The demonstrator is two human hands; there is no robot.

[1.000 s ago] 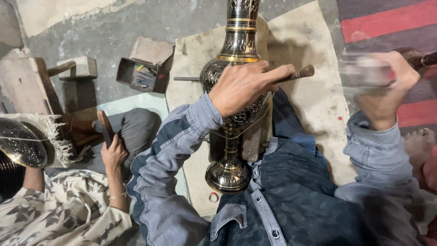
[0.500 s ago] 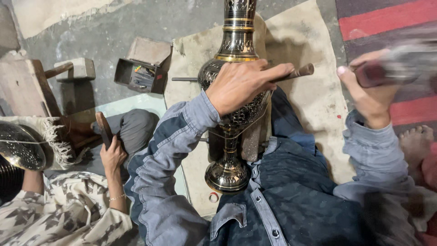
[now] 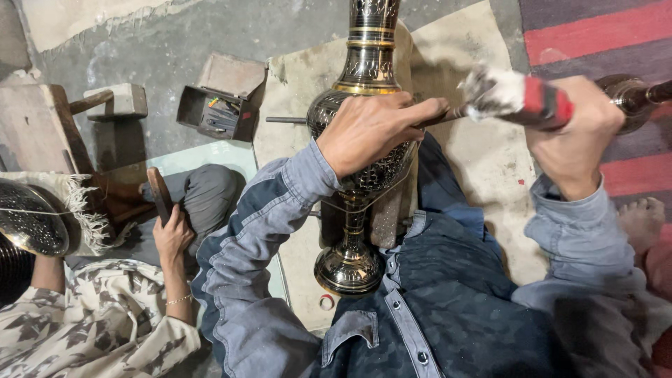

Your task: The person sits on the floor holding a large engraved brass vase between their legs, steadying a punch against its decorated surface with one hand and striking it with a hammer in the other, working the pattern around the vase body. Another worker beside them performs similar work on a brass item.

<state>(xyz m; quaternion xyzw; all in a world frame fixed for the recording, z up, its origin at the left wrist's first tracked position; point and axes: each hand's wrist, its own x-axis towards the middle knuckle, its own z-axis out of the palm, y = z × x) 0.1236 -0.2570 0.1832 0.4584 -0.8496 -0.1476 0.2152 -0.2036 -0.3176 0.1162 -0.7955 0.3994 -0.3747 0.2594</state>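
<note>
Head view: the left hand [image 3: 374,133] is wrapped over the round belly of the tall brass vase [image 3: 364,105], pinning a thin chisel [image 3: 287,120]. The right hand [image 3: 577,133] grips a red-handled hammer [image 3: 518,98] just beside it.

vase [image 3: 364,105], centre frame: dark metal w/ engraved floral/lattice pattern, brass-gold bands at neck, polished foot. tool [image 3: 521,98] upper right: red handle, white-grey worn head. rug [image 3: 595,42] upper right: red & dark purple-grey stripes. cloth [image 3: 476,161] under vase: beige, stained. wearer's sleeves [image 3: 266,231]: grey-blue denim. co-worker lower left: cream shirt [image 3: 91,329] w/ grey-brown print. dish [image 3: 31,220] left edge: silver, dotted pattern.
</note>
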